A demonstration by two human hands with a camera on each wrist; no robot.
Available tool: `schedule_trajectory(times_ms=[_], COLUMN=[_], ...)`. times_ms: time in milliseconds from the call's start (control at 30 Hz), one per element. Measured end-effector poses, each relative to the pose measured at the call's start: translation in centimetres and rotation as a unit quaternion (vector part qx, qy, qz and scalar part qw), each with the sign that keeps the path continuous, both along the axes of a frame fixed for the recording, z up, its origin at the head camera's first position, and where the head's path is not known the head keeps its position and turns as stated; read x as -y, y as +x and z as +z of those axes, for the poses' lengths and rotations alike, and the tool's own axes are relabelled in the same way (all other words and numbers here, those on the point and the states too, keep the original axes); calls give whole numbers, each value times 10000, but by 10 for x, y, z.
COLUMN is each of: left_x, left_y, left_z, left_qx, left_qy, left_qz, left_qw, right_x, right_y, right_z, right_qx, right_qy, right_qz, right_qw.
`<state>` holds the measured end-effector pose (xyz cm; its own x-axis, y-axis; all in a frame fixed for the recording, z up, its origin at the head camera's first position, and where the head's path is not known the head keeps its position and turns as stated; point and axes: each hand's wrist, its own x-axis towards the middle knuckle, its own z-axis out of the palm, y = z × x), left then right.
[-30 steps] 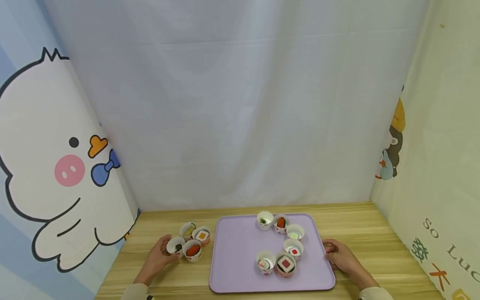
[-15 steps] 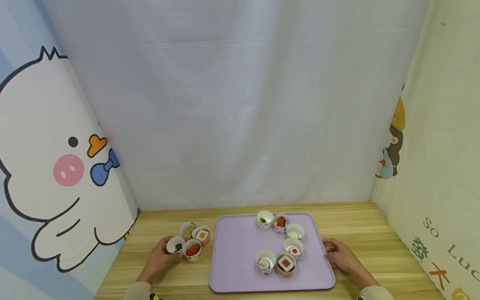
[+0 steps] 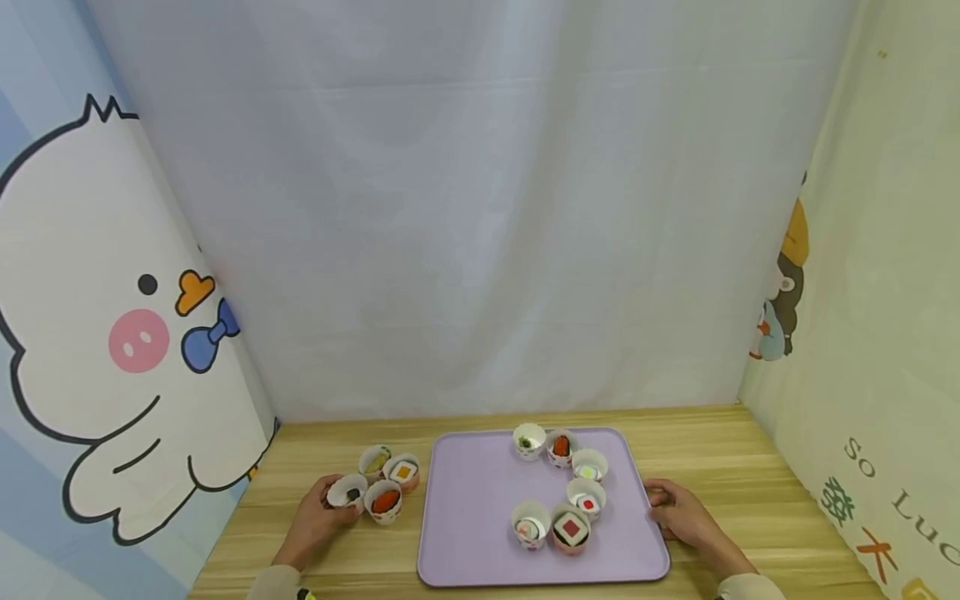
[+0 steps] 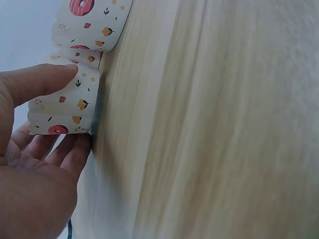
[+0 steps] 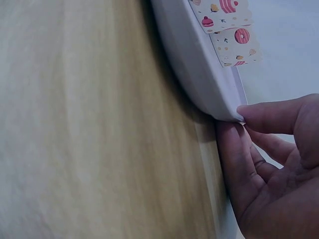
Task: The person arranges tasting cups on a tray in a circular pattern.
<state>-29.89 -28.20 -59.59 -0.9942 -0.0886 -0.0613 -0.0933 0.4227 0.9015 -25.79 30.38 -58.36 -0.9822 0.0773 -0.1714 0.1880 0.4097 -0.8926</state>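
Note:
My left hand (image 3: 311,518) grips a white paper baking cup (image 4: 65,102) printed with donuts and flowers, thumb on one side and fingers on the other. A small dark piece lies inside that cup. It stands at the left of a cluster with a cup of orange-red sushi (image 3: 386,502), a cup with a white-and-orange square (image 3: 403,472) and a cup of yellowish food (image 3: 375,460). On the other side, my right hand (image 3: 684,514) pinches the right rim of a lilac tray (image 3: 472,517) between thumb and fingers; the right wrist view shows this rim close up.
On the tray's right half several more food cups form a curve, among them a cup with a red-centred square (image 3: 572,530) and a cup with green bits (image 3: 529,442). Wood-grain table (image 3: 720,450) surrounds the tray. A pale curtain (image 3: 450,250) hangs behind.
The cup in my left hand has shifted very slightly to the left, away from the orange-red sushi cup. My right hand and the tray stay in place.

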Motion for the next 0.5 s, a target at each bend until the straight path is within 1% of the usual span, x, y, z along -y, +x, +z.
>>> schedule_trajectory(times_ms=[100,200,267,367,500], left_x=[2,5,6,7,8], left_y=[0,0,2,5,8], left_z=[1,5,9,17,29], left_qx=[-16,-55,-91,-244,-409], left_qy=[-48,-40,-15,-44,-307], left_qz=[25,5,20,40,86], left_qw=[10000,10000,10000,9997,9987], right_x=[0,-1,-1,-1,-2], right_y=[0,0,0,-1,-2], right_z=[0,-1,-1,-2,-4], right_qx=[-17,-28,-47,-57,-51], right_qy=[-1,-22,-19,-10,-5], right_qz=[8,-22,-5,-4,12], right_qw=[10000,10000,10000,10000,10000])
